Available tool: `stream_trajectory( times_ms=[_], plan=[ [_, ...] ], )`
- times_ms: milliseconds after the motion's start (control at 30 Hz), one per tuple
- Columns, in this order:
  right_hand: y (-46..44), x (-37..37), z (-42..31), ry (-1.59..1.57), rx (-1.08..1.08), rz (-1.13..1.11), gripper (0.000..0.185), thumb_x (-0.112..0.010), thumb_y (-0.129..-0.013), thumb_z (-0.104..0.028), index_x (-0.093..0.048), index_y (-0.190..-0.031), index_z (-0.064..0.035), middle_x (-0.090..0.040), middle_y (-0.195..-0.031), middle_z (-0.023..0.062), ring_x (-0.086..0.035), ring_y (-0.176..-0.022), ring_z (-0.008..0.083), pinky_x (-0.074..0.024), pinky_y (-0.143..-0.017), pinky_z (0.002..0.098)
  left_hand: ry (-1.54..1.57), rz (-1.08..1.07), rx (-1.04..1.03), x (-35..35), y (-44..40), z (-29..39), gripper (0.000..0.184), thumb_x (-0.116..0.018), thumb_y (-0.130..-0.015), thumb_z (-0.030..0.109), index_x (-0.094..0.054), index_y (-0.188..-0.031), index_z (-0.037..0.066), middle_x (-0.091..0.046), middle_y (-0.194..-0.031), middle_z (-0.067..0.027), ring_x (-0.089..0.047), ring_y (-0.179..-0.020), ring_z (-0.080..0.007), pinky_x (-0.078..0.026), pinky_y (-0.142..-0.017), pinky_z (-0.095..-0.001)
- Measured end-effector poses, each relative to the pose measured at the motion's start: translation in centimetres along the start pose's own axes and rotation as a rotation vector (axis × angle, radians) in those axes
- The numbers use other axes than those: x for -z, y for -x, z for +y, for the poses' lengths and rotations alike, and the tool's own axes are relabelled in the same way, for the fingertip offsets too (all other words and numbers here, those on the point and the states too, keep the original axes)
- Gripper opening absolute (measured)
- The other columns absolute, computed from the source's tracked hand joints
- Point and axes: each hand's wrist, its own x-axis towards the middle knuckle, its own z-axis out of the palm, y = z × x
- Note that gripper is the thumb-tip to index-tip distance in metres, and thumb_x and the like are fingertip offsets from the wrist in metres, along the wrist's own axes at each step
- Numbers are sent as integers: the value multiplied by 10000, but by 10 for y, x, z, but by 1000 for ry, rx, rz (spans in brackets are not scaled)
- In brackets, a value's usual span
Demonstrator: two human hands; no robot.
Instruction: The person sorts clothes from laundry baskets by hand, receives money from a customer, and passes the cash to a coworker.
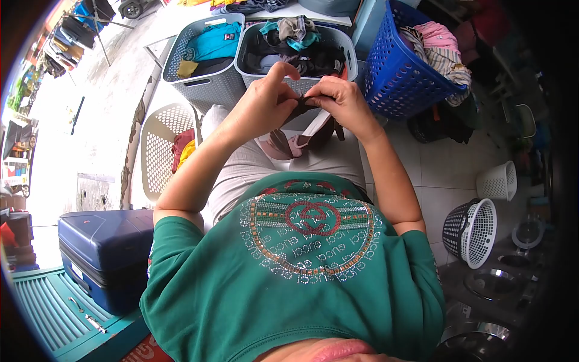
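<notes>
A dark brown garment with a mauve-pink part (pixel 294 145) hangs over my lap from both hands. My left hand (pixel 267 102) pinches its dark upper edge between thumb and fingers. Close beside it, my right hand (pixel 344 104) grips the same edge, the fingertips of the two hands nearly touching. Just beyond the hands stands a grey basket (pixel 241 58) heaped with dark clothes (pixel 277 51) and some teal and grey pieces. To its left is another grey basket (pixel 211 93) with a turquoise garment (pixel 214 41).
A beige basket (pixel 151 136) with red and yellow cloth stands at the left. At the right are a tall blue basket (pixel 392 72) full of clothes and smaller baskets (pixel 482 232). A navy suitcase (pixel 108 241) rests at lower left, clothes hang at upper left.
</notes>
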Motion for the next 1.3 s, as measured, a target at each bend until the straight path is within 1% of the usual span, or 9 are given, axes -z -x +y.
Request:
stream_trajectory(
  times_ms=[167,367,600,667,800,867,967,1200,1300],
  plan=[
    [-1,-1,0,46,76,16,104,-662,-766,13,-659,-869,0,-606,-757,66,-597,-695,149,-463,-633,255,55,-15,58,-1,-1,-1,375,-585,-800,1,-405,-1126,45,-672,-776,-112,-639,-716,-136,-500,-654,-268],
    [-1,-3,2,71,82,21,98,-658,-764,17,-658,-861,2,-604,-752,69,-602,-689,151,-467,-622,264,-16,52,-17,-9,3,0,347,-593,-801,15,-420,-1102,38,-663,-760,-120,-646,-659,-181,-494,-616,-288],
    [-2,-8,8,103,-4,46,81,-665,-763,-4,-654,-842,9,-614,-751,72,-587,-658,143,-461,-613,269,-122,61,-96,-9,5,3,296,-571,-783,-12,-422,-1035,25,-622,-721,-157,-635,-690,-343,-492,-612,-360],
    [-5,-2,17,182,-48,195,95,-679,-748,-33,-647,-827,7,-600,-721,113,-605,-654,205,-456,-596,284,-126,55,-111,-7,9,8,297,-540,-764,-51,-411,-1021,22,-613,-708,-172,-623,-724,-392,-495,-624,-399],
    [1,19,34,-131,-129,124,94,-656,-832,-62,-660,-885,16,-640,-796,-10,-561,-728,40,-455,-657,217,-68,131,-72,-1,12,11,279,-593,-795,-5,-431,-1020,34,-633,-766,-144,-670,-721,-250,-509,-638,-309],
    [4,15,25,-346,-187,54,99,-645,-851,-78,-660,-907,2,-631,-805,-29,-550,-729,35,-448,-658,203,-52,172,6,5,8,3,321,-600,-783,-30,-419,-1039,35,-647,-777,-115,-665,-738,-169,-515,-638,-277],
    [8,12,3,-666,-310,-124,107,-618,-888,-115,-650,-942,-28,-609,-806,-61,-514,-732,-2,-414,-645,157,-72,147,31,2,2,-4,353,-605,-780,-29,-404,-1063,39,-647,-771,-113,-657,-712,-172,-510,-626,-274],
    [7,-7,20,-476,-207,-164,98,-614,-891,-113,-617,-897,-15,-555,-784,-61,-477,-733,3,-390,-627,158,6,66,28,-4,4,9,367,-617,-779,10,-395,-1070,38,-656,-785,-107,-645,-697,-176,-505,-636,-280],
    [6,-5,25,-491,-326,-180,123,-655,-861,-125,-621,-885,-9,-572,-780,-56,-500,-739,5,-430,-635,180,25,59,25,-2,5,11,359,-620,-777,13,-400,-1058,34,-655,-786,-108,-643,-698,-174,-505,-640,-279]
  ],
)
